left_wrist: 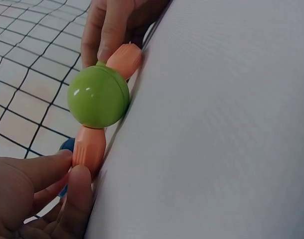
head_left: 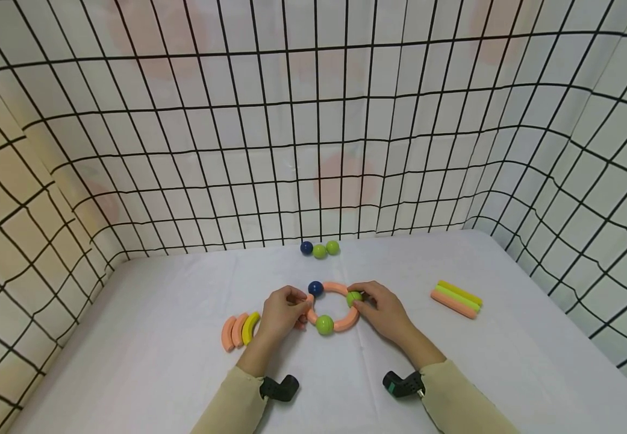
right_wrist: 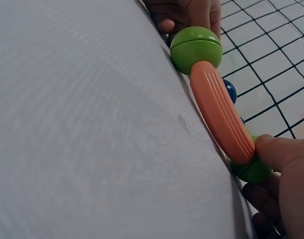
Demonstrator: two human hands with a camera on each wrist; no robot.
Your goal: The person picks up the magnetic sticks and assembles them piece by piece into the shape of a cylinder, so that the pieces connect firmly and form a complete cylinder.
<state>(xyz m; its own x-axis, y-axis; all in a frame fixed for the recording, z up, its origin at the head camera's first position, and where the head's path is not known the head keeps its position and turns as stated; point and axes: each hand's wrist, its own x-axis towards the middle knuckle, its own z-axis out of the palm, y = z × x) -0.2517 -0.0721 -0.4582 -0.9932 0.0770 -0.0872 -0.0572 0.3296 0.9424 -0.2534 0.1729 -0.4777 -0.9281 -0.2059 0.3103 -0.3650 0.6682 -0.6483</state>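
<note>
A ring of orange curved rods and balls lies on the white table between both hands. A navy ball (head_left: 315, 289) sits at its upper left, one green ball (head_left: 324, 325) at its near side. My left hand (head_left: 282, 314) pinches the left orange curved rod (left_wrist: 89, 148) between thumb and fingers. At the ring's right, my right hand (head_left: 385, 310) grips another green ball (head_left: 353, 298), its thumb beside the end of the lower right orange curved rod (right_wrist: 219, 112). A further orange curved rod (head_left: 336, 287) forms the far side. Part of an orange piece (head_left: 300, 325) shows under my left hand.
Two orange curved rods (head_left: 228, 334) and a yellow one (head_left: 250, 328) lie left of my left hand. Toward the back are a loose navy ball (head_left: 306, 248) and two green balls (head_left: 332, 248). Straight rods (head_left: 456, 299) lie at right. Black-gridded white walls (head_left: 302, 132) enclose the table.
</note>
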